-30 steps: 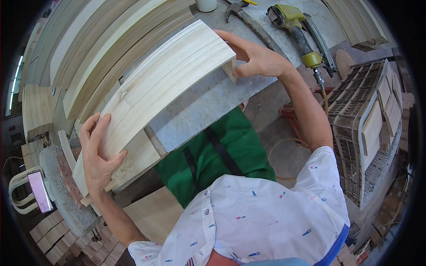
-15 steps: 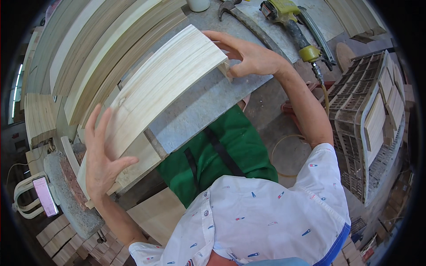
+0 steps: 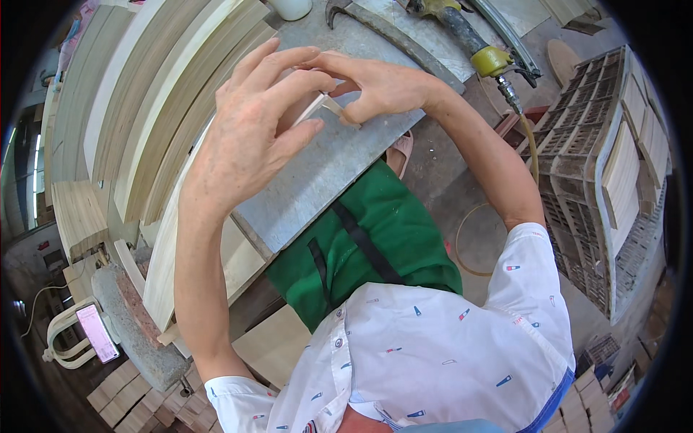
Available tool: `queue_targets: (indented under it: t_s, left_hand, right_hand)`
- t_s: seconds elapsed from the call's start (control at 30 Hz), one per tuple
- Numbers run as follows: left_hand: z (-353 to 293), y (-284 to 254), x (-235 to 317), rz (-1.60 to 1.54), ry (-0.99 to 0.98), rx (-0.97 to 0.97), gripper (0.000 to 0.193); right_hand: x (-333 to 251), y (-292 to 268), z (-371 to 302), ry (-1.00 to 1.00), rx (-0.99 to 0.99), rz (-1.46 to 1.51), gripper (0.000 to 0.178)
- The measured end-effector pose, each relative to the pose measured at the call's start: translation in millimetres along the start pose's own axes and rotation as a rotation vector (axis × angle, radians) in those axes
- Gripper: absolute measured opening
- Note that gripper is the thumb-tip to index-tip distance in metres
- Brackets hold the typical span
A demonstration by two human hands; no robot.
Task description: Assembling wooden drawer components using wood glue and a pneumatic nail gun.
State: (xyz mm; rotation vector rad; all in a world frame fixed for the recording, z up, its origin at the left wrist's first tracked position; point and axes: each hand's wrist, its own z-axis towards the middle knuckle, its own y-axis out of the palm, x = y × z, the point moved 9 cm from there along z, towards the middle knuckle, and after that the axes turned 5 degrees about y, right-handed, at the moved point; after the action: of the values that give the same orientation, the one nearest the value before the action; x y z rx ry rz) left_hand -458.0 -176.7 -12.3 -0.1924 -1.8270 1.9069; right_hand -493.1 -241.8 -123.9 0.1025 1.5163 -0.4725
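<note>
Beneath the fingers lies a grey tabletop point(image 3: 289, 196); left hand point(image 3: 249, 126) and right hand point(image 3: 386, 86) curl about a pale board point(image 3: 312, 109), whether clamped I can't tell; a loose hold might let it slip.

The wooden piece point(image 3: 312, 109) was creamy white, and the curved boards point(image 3: 155, 101) ran from pale cream to tan, streaked with grain. The counter point(image 3: 303, 187) looked dull bluish grey. I noticed a white shirt point(image 3: 433, 346) dotted with little blue and red motifs, plus a green apron point(image 3: 411, 242) with black straps point(image 3: 366, 250). The nail gun point(image 3: 493, 62) was yellow-green and black, its hose point(image 3: 535, 151) amber.
</note>
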Motion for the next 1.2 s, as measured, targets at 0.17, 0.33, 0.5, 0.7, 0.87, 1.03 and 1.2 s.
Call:
queue_targets:
  t_s: [0.17,0.33,0.5,0.7,0.87,1.03,1.2]
  left_hand:
    - [-1,-3,2,-0.056,0.035,0.080,0.031]
    - [-2,-2,4,-0.031,0.029,0.075,0.031]
    - [-3,-1,3,-0.022,0.020,0.071,0.030]
    - [-4,0,4,0.009,0.033,0.088,0.030]
    - [-5,2,3,0.003,0.017,0.079,0.029]
    - [-5,4,3,0.008,0.015,0.073,0.028]
    - [-6,6,0,-0.001,-0.010,0.067,0.027]
  right_hand:
    - [2,2,1,-0.025,-0.004,-0.001,0.084]
    - [1,1,1,-0.059,0.037,-0.029,0.082]
    - [-1,2,-1,-0.079,0.039,0.016,0.081]
    - [-1,2,-1,-0.065,0.031,0.025,0.081]
    - [-1,2,0,-0.077,0.019,0.008,0.082]
    - [1,4,1,-0.072,0.009,0.033,0.084]
    - [1,3,0,-0.062,0.016,0.011,0.084]
